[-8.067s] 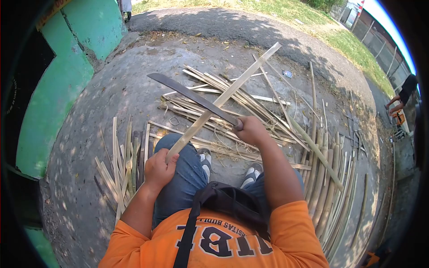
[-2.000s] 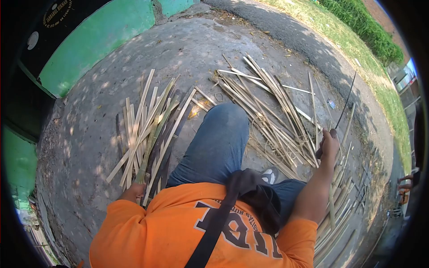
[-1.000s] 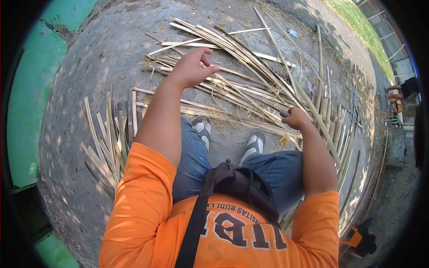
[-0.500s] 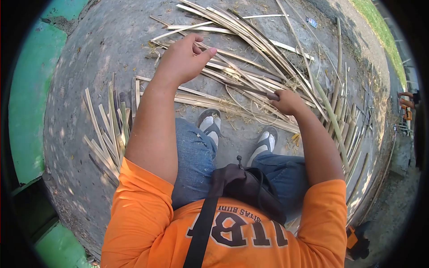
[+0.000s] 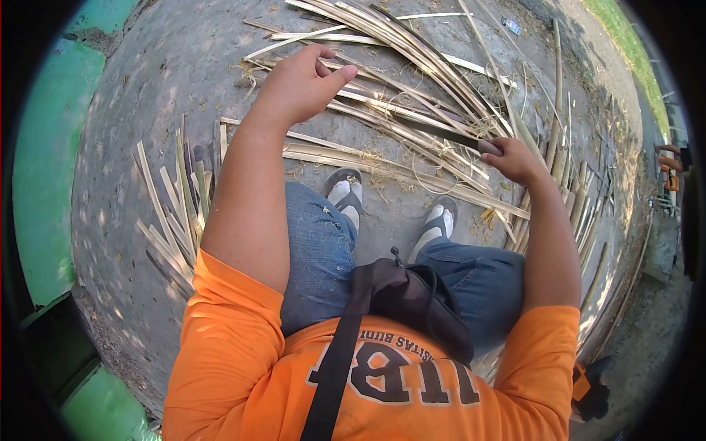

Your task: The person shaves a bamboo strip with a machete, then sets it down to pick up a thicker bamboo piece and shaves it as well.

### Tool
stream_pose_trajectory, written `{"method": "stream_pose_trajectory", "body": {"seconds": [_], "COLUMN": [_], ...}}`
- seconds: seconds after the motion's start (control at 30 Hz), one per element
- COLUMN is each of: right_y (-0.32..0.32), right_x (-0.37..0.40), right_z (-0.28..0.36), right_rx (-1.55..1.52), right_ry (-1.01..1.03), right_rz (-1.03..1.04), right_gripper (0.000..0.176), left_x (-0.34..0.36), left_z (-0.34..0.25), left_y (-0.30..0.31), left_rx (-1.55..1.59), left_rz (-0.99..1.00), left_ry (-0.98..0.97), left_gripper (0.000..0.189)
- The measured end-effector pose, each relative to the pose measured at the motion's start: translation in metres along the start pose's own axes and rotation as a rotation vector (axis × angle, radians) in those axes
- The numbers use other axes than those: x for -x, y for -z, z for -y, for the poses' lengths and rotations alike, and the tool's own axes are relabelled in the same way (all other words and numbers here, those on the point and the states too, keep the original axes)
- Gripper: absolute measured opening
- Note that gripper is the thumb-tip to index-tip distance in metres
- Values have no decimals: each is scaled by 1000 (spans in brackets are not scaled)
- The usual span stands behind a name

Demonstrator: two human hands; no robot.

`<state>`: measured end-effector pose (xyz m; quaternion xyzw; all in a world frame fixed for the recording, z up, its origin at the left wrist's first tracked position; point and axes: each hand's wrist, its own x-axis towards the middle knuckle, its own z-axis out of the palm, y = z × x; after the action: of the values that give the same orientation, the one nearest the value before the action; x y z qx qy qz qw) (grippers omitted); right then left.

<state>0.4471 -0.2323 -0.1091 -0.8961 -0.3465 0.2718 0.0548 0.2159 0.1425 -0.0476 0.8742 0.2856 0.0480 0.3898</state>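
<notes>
My right hand [image 5: 518,160] grips the handle of a long-bladed knife [image 5: 448,132], whose blade points left across thin pale strips that look like split bamboo [image 5: 397,110]. My left hand [image 5: 303,82] is above the left part of these strips, its fingers curled and the thumb stretched to the right. Whatever the left fingers hold, if anything, is hidden by the hand. Curly shavings [image 5: 382,170] lie among the strips, in front of my sandalled feet [image 5: 346,195].
Upright strips [image 5: 173,213] stand in a bunch at my left, with more strips and poles [image 5: 581,198] at my right. A dark bag [image 5: 412,298] rests on my lap. A green wall [image 5: 55,162] is at the far left, grass [image 5: 629,51] at the upper right.
My right hand has moved right with the knife, and more of the blade shows. My left hand has shifted slightly up in view, still curled.
</notes>
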Motion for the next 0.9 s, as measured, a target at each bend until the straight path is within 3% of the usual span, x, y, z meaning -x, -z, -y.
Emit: {"method": "stream_pose_trajectory", "body": {"seconds": [0.1,0.27,0.37,0.53,0.77,0.9], "right_y": [10,-5,2,19,7,-16], "right_x": [1,-2,3,27,23,-11], "right_z": [40,22,-9,-48,-84,-100], "right_rx": [-42,-60,220,79,-48,-59], "right_ry": [-171,-282,-222,-333,-524,-498], "right_rz": [369,397,157,24,-381,-336], "right_gripper": [49,46,48,49,47,44], "left_x": [-2,-1,-6,-9,3,0], "left_z": [0,-3,2,8,-11,-15], "left_y": [-4,-6,-10,-12,-12,-18], "left_rx": [19,37,17,17,13,20], "left_rz": [12,72,88,128,122,144], "left_ry": [-18,19,10,26,39,5], "left_gripper": [68,67,67,64,60,57]}}
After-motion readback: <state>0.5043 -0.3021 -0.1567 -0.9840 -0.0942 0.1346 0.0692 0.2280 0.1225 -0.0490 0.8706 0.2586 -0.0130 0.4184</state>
